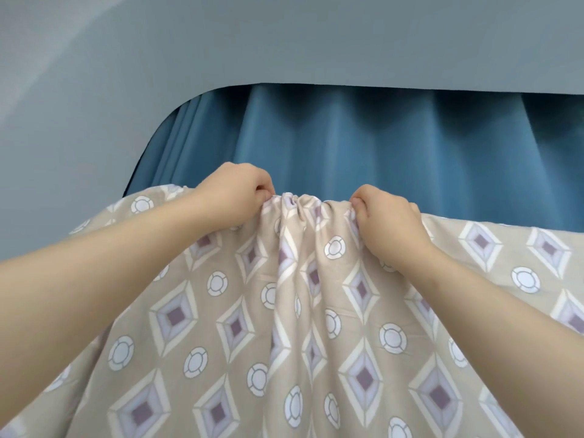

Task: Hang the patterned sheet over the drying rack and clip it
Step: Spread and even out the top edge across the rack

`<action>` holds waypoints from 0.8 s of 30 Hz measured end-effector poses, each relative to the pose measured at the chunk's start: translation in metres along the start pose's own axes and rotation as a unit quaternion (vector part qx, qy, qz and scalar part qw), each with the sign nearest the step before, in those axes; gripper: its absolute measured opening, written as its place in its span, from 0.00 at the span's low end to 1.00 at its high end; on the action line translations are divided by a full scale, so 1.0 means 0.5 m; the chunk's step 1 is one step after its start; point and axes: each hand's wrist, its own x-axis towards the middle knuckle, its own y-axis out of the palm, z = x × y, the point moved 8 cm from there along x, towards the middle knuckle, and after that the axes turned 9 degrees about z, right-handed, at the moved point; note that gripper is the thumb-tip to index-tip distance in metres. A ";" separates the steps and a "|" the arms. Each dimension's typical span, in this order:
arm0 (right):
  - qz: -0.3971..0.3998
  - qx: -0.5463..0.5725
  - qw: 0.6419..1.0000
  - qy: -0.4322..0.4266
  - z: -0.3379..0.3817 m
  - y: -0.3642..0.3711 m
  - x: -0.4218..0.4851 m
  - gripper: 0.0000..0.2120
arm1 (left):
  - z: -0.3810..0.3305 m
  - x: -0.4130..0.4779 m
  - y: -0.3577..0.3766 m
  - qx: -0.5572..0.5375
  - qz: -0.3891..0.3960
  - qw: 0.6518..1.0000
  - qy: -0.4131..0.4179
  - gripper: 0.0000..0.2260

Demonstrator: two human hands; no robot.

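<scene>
Patterned sheet (pixel 316 311): beige, diamond print, draped across the lower view, its top edge gathered and raised. Edge is pinched by left hand (pixel 235 192) and right hand (pixel 387 221), fingers curled round bunched cloth. Rack and clips not seen (hanging judged under way, clipping left). Behind: blue curtain (pixel 379 147), grey wall (pixel 284 36).

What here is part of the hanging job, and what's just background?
In the job: patterned sheet, left hand, right hand, both pinching its bunched top edge.
Just there: blue curtain, grey wall. No rack or clips visible.
</scene>
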 end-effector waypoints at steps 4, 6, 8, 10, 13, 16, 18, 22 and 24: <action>-0.009 0.003 1.000 -0.006 0.001 -0.010 -0.001 0.12 | 0.010 0.013 -0.021 0.047 -0.071 0.996 -0.015 0.13; -0.008 0.011 1.000 0.000 -0.007 -0.015 0.002 0.11 | 0.047 0.005 -0.047 0.068 -0.125 0.988 -0.057 0.12; -0.004 0.021 1.000 0.008 -0.018 -0.015 0.004 0.11 | 0.102 -0.016 -0.055 0.066 -0.153 0.978 -0.127 0.12; 0.004 0.014 1.000 0.008 -0.021 -0.006 0.002 0.12 | 0.124 -0.036 -0.045 0.084 -0.141 0.972 -0.168 0.12; -0.004 0.005 1.000 0.008 -0.023 0.003 0.000 0.12 | 0.068 -0.026 -0.046 0.065 -0.166 0.980 -0.086 0.12; -0.008 0.011 1.000 0.008 -0.023 0.009 -0.001 0.13 | 0.008 0.006 -0.003 -0.001 -0.046 0.999 -0.008 0.12; 0.002 0.026 1.000 0.003 -0.023 0.012 -0.005 0.14 | -0.002 0.018 0.031 -0.007 0.000 1.000 0.000 0.09; 0.014 0.055 0.998 -0.001 -0.034 0.017 -0.013 0.14 | 0.030 0.021 0.012 -0.008 -0.070 0.997 -0.034 0.07; 0.001 0.059 0.998 0.003 -0.043 0.011 -0.014 0.13 | 0.059 0.017 -0.002 0.009 -0.118 0.990 -0.081 0.08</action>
